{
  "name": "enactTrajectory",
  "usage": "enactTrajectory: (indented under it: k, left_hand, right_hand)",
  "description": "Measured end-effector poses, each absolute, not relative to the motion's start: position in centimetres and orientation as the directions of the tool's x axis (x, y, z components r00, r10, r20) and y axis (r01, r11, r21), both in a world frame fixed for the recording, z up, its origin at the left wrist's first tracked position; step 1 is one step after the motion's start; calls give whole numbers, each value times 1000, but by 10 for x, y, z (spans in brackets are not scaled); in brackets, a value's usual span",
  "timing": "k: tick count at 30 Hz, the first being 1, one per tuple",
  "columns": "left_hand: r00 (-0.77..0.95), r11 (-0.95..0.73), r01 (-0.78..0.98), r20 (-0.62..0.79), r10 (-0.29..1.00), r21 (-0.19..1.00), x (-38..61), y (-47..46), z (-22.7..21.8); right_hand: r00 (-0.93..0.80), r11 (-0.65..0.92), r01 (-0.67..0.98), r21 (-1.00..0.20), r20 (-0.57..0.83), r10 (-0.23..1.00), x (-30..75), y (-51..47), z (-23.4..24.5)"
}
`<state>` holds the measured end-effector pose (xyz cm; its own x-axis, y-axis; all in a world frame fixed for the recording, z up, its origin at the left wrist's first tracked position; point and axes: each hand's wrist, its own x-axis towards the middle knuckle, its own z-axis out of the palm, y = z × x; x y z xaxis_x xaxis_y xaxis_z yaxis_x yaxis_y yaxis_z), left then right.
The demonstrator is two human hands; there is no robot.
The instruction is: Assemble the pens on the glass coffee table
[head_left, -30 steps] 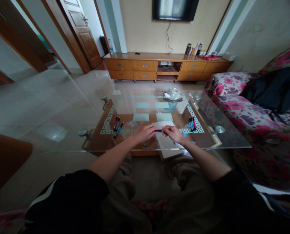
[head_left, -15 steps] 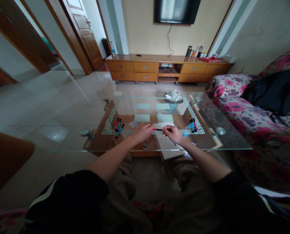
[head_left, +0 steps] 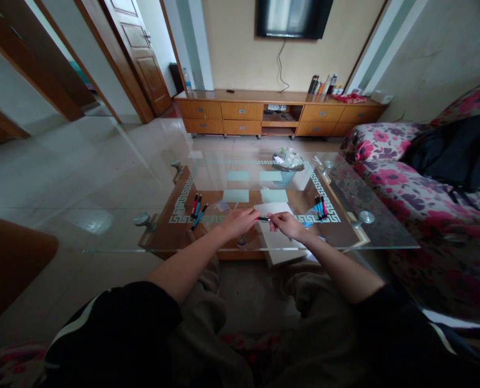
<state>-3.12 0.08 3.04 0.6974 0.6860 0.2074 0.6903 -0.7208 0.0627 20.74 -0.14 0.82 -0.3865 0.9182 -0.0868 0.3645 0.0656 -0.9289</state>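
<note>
My left hand [head_left: 240, 221] and my right hand [head_left: 286, 223] meet over the near middle of the glass table [head_left: 114, 215]. Both are closed on one red and black pen [head_left: 263, 218], which lies level between them, each hand pinching one end. Under the hands lies a sheet of white paper [head_left: 278, 237]. Three pens [head_left: 197, 209] in red, black and blue lie on the glass to the left. A cluster of several blue and red pens [head_left: 319, 207] lies to the right.
A small basket of crumpled paper [head_left: 287, 164] shows at the table's far side. A floral sofa [head_left: 417, 183] with a dark garment runs along the right. A wooden cabinet [head_left: 276, 113] stands against the far wall under a screen. Metal table studs [head_left: 141, 219] mark the corners.
The hands stay together on the pen, with hardly any shift; the camera has tilted slightly.
</note>
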Motion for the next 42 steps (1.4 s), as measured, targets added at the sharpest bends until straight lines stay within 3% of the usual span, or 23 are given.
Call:
enactTrajectory:
  k: [15,27,33,42]
  left_hand:
    - [680,-705,703,200,706,98,-35,0,28]
    - [685,-719,681,224,693,141,-36,4,23]
    - [686,-725,669,236,688,164,-37,5,22]
    - [676,-723,667,265,688,179,-38,7,17]
  right_hand:
    - [-367,58,328,-943,-71,928,207,-3,18]
    - [-207,33,260,-965,-22,978,203,-5,17]
    - [-267,-50,364,-930,-156,951,205,-7,22]
    - [-276,19,304,-952,-69,959,204,-7,22]
